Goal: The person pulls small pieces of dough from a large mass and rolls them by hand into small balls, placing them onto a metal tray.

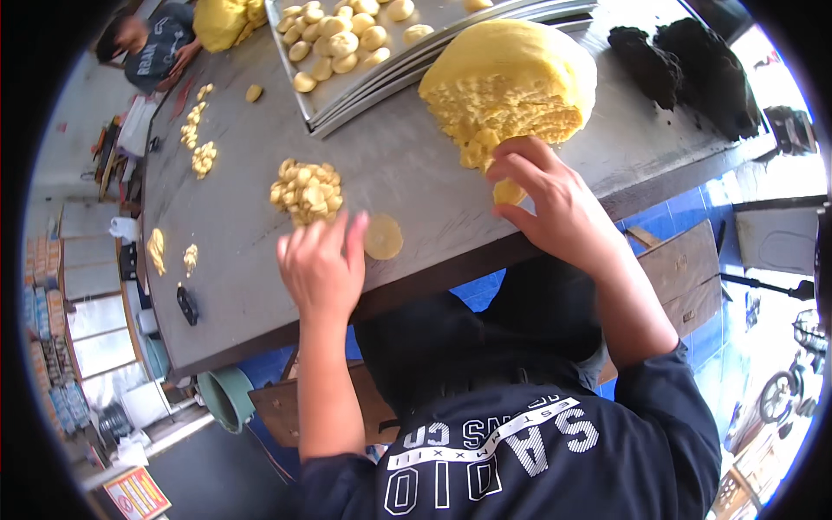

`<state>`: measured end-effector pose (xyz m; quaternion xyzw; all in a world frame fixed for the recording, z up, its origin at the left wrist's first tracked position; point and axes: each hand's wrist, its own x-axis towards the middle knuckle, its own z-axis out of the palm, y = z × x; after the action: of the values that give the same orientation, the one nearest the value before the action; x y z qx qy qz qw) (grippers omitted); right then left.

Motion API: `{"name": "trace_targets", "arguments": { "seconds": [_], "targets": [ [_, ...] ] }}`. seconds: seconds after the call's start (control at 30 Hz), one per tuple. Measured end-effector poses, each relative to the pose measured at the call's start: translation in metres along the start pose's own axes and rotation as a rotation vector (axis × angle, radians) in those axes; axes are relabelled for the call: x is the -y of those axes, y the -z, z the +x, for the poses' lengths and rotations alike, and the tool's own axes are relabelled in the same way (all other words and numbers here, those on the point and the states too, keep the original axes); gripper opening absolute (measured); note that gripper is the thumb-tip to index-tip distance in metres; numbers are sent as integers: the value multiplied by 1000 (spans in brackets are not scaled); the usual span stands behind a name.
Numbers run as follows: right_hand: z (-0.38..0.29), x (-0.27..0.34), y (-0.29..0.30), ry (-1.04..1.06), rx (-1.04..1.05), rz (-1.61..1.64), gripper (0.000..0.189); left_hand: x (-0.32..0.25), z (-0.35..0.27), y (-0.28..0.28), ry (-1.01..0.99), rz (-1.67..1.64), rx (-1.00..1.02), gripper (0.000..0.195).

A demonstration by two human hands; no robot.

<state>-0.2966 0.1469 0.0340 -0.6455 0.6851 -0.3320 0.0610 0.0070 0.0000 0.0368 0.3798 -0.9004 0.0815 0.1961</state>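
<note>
My left hand (322,270) reaches over the table with its thumb apart from its fingers. Its fingertips meet the near edge of a heap of small yellow dough pieces (307,188); whether they touch is unclear. Just right of the thumb lies a thin, translucent round disc (383,237). Between the thumb and fingers of my right hand (552,205) is a small piece of yellow dough (509,193). Right behind those fingers sits a large mound of yellow dough (510,78), smooth on top and torn at its front.
Stacked metal trays (312,117) hold several dough balls (341,42). Black dough-like lumps (705,78) lie at the far right. Small dough clusters (204,160) and a small black object (187,305) are on the left. A person (159,52) sits at the far corner beside another dough mound (224,23).
</note>
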Motion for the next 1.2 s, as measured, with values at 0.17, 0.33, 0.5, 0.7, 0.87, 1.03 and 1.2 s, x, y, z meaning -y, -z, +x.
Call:
{"name": "trace_targets", "arguments": {
  "seconds": [0.17, 0.33, 0.5, 0.7, 0.87, 1.03, 1.2],
  "targets": [
    [-14, 6, -2, 76, 22, -2, 28, -20, -33, -8, 135, -166, -26, 19],
    [-10, 28, -8, 66, -89, -183, 26, -32, -35, -10, 328, -870, -35, 12],
    [-5, 55, -21, 104, 16, 250, 25, -65, -20, -6, 663, -1412, -39, 36],
    [15, 58, -40, 195, -161, 308, 26, -84, 1, 9, 657, -1819, -87, 57],
    [15, 64, -33, 167, 82, 550, 23, -36, -8, -20, 136, -994, 106, 33],
    [1, 72, -45, 346, 19, 209, 27, -44, 5, -30, 8, -667, -17, 55],
    [13, 54, -31, 214, 71, 456, 51, -47, 7, -8, 9, -940, 282, 68]
  ]
}}
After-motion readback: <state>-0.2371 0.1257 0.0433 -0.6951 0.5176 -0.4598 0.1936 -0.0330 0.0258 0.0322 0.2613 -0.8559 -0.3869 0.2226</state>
